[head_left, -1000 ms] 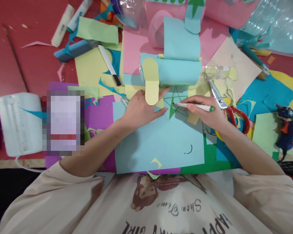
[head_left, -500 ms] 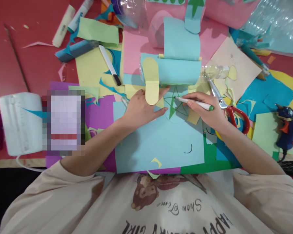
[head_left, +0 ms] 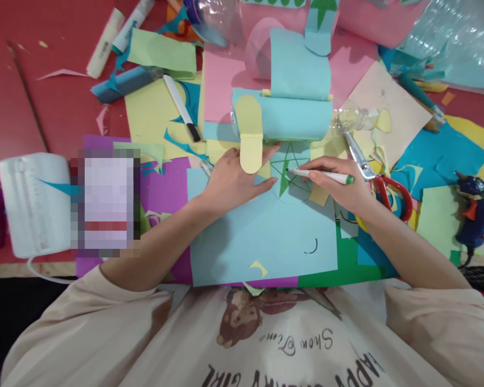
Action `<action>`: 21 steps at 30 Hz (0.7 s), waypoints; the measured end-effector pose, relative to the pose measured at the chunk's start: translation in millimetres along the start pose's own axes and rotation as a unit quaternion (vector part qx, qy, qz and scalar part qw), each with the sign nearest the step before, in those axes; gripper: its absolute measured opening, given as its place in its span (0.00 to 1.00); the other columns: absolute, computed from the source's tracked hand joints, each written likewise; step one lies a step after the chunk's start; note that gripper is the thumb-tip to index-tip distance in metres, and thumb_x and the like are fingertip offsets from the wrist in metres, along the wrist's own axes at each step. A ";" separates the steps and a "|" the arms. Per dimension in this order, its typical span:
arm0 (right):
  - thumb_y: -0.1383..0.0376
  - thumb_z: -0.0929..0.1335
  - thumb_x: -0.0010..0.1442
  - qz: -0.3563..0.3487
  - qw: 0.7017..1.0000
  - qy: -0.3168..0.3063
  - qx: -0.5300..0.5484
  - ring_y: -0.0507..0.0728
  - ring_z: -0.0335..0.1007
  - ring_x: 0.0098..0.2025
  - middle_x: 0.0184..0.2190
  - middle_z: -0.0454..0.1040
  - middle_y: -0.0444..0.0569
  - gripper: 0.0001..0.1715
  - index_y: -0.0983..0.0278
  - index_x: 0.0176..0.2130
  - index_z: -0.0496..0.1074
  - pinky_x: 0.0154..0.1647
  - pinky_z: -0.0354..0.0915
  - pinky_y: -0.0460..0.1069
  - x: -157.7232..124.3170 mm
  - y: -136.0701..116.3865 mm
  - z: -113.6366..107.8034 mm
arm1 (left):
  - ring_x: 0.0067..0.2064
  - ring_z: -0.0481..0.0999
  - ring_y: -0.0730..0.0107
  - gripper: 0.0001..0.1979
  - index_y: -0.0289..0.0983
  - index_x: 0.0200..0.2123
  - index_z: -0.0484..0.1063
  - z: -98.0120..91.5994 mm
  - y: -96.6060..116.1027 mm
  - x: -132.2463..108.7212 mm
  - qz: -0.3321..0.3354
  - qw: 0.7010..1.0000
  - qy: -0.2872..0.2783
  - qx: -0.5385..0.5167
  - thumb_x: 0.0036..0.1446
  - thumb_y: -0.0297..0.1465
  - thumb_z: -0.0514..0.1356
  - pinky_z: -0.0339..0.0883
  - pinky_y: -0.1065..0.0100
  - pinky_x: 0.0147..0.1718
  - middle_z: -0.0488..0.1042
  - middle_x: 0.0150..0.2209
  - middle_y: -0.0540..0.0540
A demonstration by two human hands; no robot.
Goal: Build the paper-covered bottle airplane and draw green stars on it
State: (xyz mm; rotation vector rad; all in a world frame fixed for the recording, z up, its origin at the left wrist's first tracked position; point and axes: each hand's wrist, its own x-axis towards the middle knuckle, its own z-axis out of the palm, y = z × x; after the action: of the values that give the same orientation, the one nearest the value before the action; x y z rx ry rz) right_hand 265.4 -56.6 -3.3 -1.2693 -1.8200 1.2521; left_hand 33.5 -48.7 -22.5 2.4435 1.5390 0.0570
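A green marker [head_left: 326, 174] with a white barrel is held in my right hand [head_left: 342, 188], fingers closed around it. Its tip touches a green star outline [head_left: 302, 180], part of which is filled in green. The star is drawn on a light blue sheet [head_left: 262, 242]. My left hand [head_left: 240, 177] lies flat on that sheet, thumb and fingers spread beside the star. A yellow paper strip [head_left: 251, 153] hangs over its fingers, coming off a bottle wrapped in light blue paper [head_left: 294, 118] just beyond.
Red-handled scissors [head_left: 393, 199] lie by my right wrist, near the bottle's clear neck [head_left: 357, 118]. A white-and-black pen [head_left: 181, 107], glue sticks [head_left: 106, 43] and paper scraps are at the upper left. A dark blue glue gun [head_left: 476, 209] stands far right; a white corded box [head_left: 36, 204] sits left.
My right hand has shifted the marker tip slightly down and left within the star, tilting the marker flatter. My left hand stays in place.
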 end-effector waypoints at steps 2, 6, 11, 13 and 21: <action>0.63 0.67 0.60 0.005 1.000 -0.004 -0.006 0.51 0.68 0.30 0.30 0.78 0.47 0.10 0.65 0.38 0.77 0.28 0.61 0.46 -0.2 -0.2 -0.4 | 0.49 0.69 0.51 0.30 0.42 0.65 0.55 0.0 -0.2 -0.2 0.000 1.000 0.000 -0.004 0.62 0.45 0.49 0.61 0.57 0.49 0.70 0.50 0.38; 0.63 0.67 0.60 0.004 1.000 -0.011 -0.014 0.50 0.67 0.28 0.28 0.77 0.46 0.10 0.65 0.36 0.77 0.26 0.61 0.46 -0.2 -1.6 -1.5 | 0.49 0.69 0.51 0.30 0.41 0.65 0.55 -0.1 0.2 0.2 0.000 1.000 0.001 -0.004 0.62 0.45 0.50 0.62 0.57 0.48 0.70 0.50 0.38; 0.63 0.67 0.59 0.001 1.000 -0.024 -0.013 0.50 0.67 0.28 0.28 0.77 0.46 0.10 0.66 0.36 0.77 0.25 0.60 0.45 0.4 -2.0 -3.0 | 0.48 0.69 0.53 0.30 0.40 0.65 0.56 -0.7 0.3 0.8 0.001 1.000 -0.002 -0.007 0.62 0.45 0.50 0.62 0.58 0.49 0.71 0.48 0.39; 0.64 0.67 0.59 0.001 1.000 -0.021 -0.016 0.49 0.66 0.27 0.27 0.76 0.46 0.10 0.66 0.35 0.77 0.24 0.58 0.45 0.6 -2.2 -3.0 | 0.48 0.69 0.53 0.30 0.40 0.65 0.55 -0.7 0.1 0.8 0.001 1.000 -0.001 -0.009 0.62 0.45 0.50 0.62 0.58 0.49 0.71 0.48 0.39; 0.65 0.67 0.59 0.012 1.000 0.002 -0.007 0.50 0.65 0.27 0.27 0.76 0.46 0.09 0.65 0.35 0.77 0.25 0.59 0.46 0.4 -1.1 -0.8 | 0.48 0.69 0.53 0.30 0.42 0.65 0.56 -0.1 -0.5 0.0 0.000 1.000 0.005 -0.017 0.62 0.45 0.50 0.62 0.58 0.49 0.71 0.49 0.40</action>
State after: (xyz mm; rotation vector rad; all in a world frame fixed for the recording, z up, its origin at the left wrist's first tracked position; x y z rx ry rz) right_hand 265.5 -56.0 -2.0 -1.3049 -1.8174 1.2509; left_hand 33.0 -48.4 -22.5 2.4205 1.5295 0.0956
